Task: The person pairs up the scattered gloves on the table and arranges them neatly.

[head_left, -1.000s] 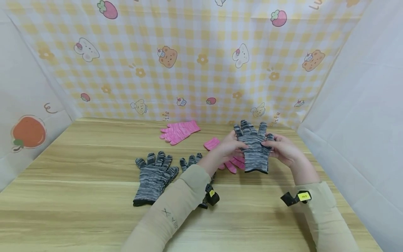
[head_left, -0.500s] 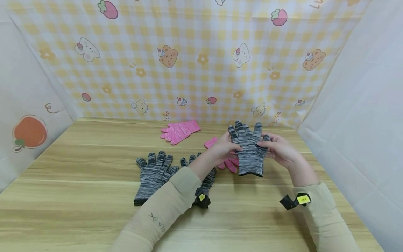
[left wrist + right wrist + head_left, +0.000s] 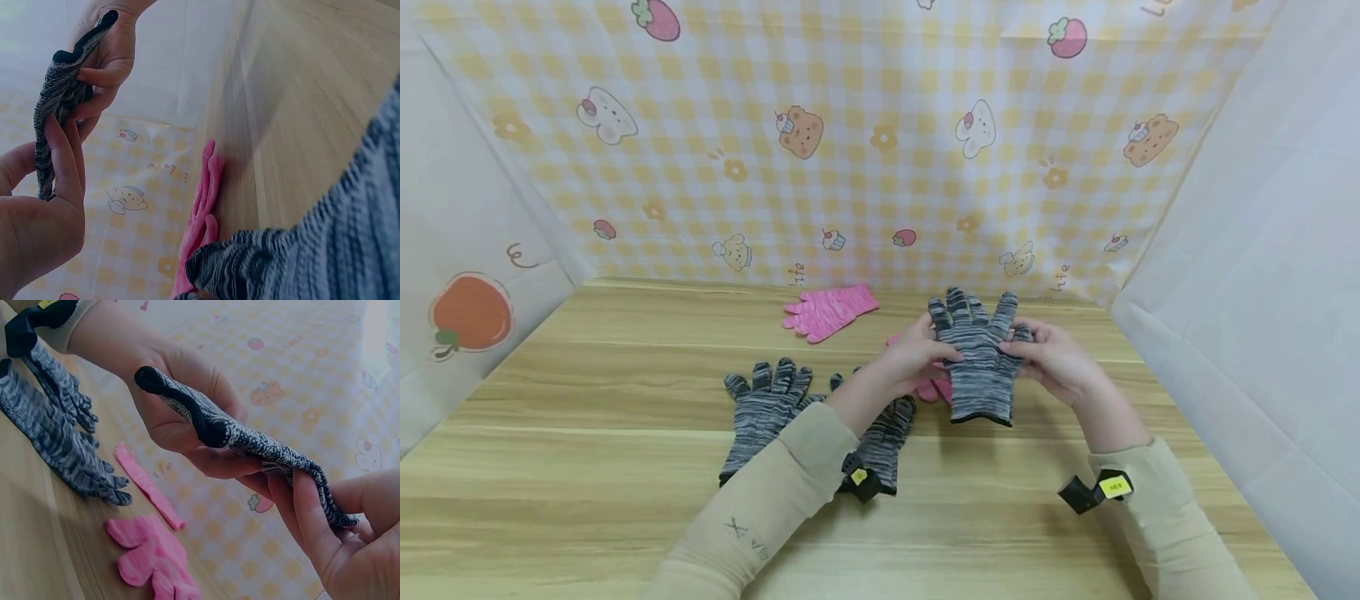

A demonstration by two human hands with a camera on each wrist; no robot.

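Note:
A black-and-grey knit glove [image 3: 979, 375] is held up off the table, its fingers pointing away and its black-edged cuff toward me. My left hand [image 3: 917, 354] pinches its left side, thumb on the front face and fingers behind. On the other side my right hand [image 3: 1054, 358] pinches it near the outer glove finger. The left wrist view shows the raised glove [image 3: 56, 100] edge-on, gripped from both sides. Behind my left hand, a pink glove [image 3: 934, 390] is mostly hidden. Two more grey gloves [image 3: 763, 421] [image 3: 880, 446] lie on the table, partly covered by my left arm.
Another pink glove [image 3: 831, 312] lies flat near the back of the wooden table [image 3: 587, 400]. A yellow checked cloth [image 3: 880, 183] hangs along the table's back edge. White cloth [image 3: 1247, 250] borders the right side.
Both hands have carried the raised grey glove left and slightly toward me. It now covers more of the pink glove behind it. The gloves on the table have stayed put.

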